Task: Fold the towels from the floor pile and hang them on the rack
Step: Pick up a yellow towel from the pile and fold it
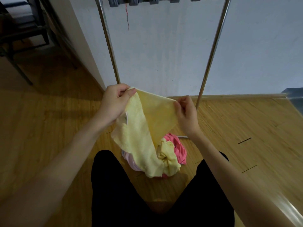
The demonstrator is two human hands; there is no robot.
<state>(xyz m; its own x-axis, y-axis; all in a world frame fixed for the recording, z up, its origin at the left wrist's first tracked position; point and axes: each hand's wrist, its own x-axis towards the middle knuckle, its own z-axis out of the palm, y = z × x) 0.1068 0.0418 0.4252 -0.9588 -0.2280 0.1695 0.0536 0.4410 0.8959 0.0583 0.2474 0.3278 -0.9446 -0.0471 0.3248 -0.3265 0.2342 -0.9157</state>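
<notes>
A: Obs. 1, largest first. Wooden floor (49, 128) fills the lower view; a pale wall (164, 54) stands behind it.

B: Rack?

A: Metal rack (211, 51), two slanted chrome uprights against the wall, feet on the floor. Grey towels (136, 0) hang over its top bar at the upper edge of the view, with a red thread (127, 17) dangling from them.

B: The person?

A: Black trousers (114, 185), legs apart. The floor pile (177, 151) sits between the legs and the rack: pink cloth, pale pink cloth, a bunched yellow piece.

B: Task item?

A: Yellow towel (144, 128), held up in the air above the pile. Top edge runs roughly level between the two hands, slightly higher on the left. Long axis hangs downward; the left part is twisted and its lower end reaches the pile.

B: Hands?

A: Left hand (113, 104) pinches the upper left corner between thumb and fingers. Right hand (186, 112) pinches the upper right corner, fingers curled.

B: Any writing?

A: Small white label (126, 117) on the towel's left edge, just under the left hand. Print too small to read.
</notes>
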